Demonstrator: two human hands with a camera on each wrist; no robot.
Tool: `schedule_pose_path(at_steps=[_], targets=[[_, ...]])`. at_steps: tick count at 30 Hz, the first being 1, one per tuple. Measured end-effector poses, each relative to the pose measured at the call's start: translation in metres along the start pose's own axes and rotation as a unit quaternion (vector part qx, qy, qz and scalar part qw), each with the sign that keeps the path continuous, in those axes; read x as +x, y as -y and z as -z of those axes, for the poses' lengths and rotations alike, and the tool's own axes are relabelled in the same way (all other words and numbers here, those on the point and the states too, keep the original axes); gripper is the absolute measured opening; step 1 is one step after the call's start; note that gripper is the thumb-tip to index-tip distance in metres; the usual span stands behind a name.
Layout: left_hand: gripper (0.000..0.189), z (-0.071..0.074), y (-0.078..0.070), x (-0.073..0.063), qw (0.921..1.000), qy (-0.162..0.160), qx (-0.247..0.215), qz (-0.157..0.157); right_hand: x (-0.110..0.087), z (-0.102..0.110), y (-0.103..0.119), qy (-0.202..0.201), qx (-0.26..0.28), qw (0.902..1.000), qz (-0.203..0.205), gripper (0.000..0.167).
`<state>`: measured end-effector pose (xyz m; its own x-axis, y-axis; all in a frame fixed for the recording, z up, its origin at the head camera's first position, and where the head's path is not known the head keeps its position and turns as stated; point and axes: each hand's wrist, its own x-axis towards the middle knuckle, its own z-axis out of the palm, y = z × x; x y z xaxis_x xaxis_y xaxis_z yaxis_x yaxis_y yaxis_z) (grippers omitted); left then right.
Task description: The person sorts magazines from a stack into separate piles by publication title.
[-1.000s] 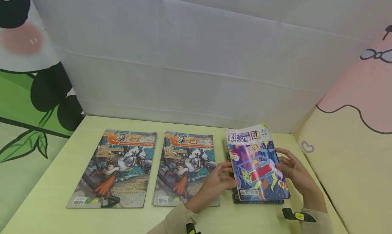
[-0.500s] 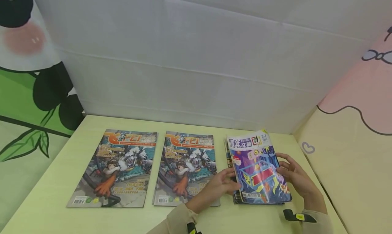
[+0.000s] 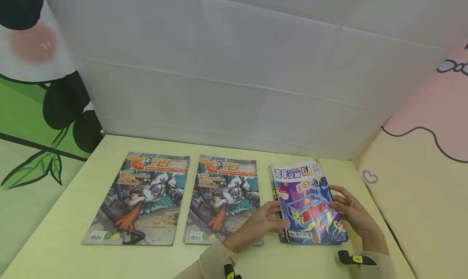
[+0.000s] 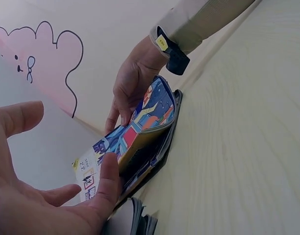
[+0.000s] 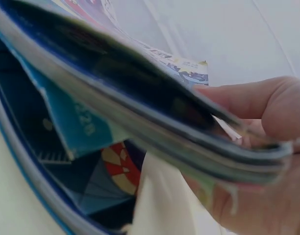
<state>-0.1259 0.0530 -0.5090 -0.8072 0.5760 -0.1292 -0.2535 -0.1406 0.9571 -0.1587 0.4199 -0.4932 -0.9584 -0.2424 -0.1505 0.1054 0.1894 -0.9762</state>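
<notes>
Left, a painted wall (image 3: 36, 108); then a creased, pale backdrop (image 3: 219, 76) behind my wood-grained worktop (image 3: 135, 262). A glossy left magazine (image 3: 140, 200) lies flat. My left grip (image 3: 263, 222), thumb and fingers apart, partly hides the middle magazine (image 3: 223, 195) and touches the purple magazine (image 3: 308, 206) at right, mostly covering a lower magazine (image 3: 274, 188). My right grip (image 3: 352, 213) pinches the purple one's bowed paper edge.

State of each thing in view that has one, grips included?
Left magazine: closed, flat, cover up
Middle magazine: closed, flat, partly hidden
Purple magazine: cover up, bowed
Pile beneath: mostly covered
Left grip: spread at purple magazine's left edge
Right grip: pinches purple magazine's right edge
</notes>
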Motion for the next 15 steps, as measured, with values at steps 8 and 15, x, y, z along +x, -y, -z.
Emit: schedule_pose_path(at_steps=[8,15], targets=[[0.072,-0.0002,-0.0025,-0.0011,1.0,-0.004,0.004,-0.004,0.0009,-0.0011,-0.0005,-0.019,-0.007,0.9993,-0.031,0.045],[0.073,0.0001,-0.0054,-0.0042,0.9999,0.006,0.016,-0.002,0.0019,0.0,-0.0017,-0.03,-0.044,0.997,-0.056,0.047]])
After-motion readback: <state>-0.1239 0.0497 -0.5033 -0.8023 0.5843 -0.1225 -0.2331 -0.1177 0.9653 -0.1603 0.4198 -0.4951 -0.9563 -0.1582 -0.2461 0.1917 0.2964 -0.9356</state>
